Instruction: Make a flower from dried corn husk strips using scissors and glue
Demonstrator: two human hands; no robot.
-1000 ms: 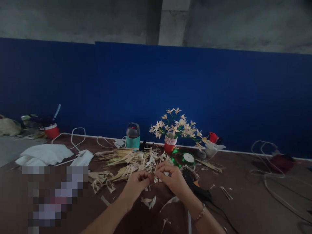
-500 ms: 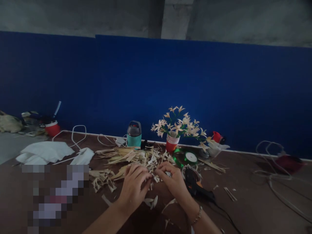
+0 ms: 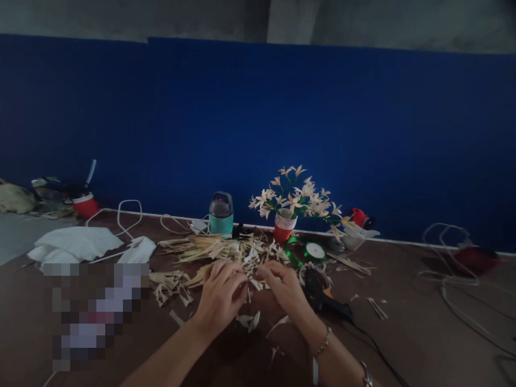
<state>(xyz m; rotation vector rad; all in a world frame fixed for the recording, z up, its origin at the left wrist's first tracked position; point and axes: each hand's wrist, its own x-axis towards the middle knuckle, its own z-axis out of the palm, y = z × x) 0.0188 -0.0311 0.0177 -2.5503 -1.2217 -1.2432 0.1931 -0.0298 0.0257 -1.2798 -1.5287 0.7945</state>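
Observation:
My left hand (image 3: 221, 294) and my right hand (image 3: 282, 287) meet over the near edge of a pile of dry pale leaf strips (image 3: 217, 255) on the brown table (image 3: 403, 333). Both hands have their fingers curled and pinched on a small strip between them; the piece itself is too small to make out well. Loose cut strips (image 3: 249, 321) lie just below the hands. A black glue gun (image 3: 322, 298) rests right of my right hand, its cord running toward me.
A red cup of pale handmade flowers (image 3: 296, 201), a green ribbon roll (image 3: 313, 251) and a teal jar (image 3: 221, 213) stand behind the pile. White cloths (image 3: 76, 243) lie at the left, white cables (image 3: 451, 279) at the right. A blue wall panel (image 3: 258, 134) backs the table.
The left hand's fingers have spread over the strips and shifted slightly left. The view has tilted down a little, so everything sits higher in the earlier frames' terms.

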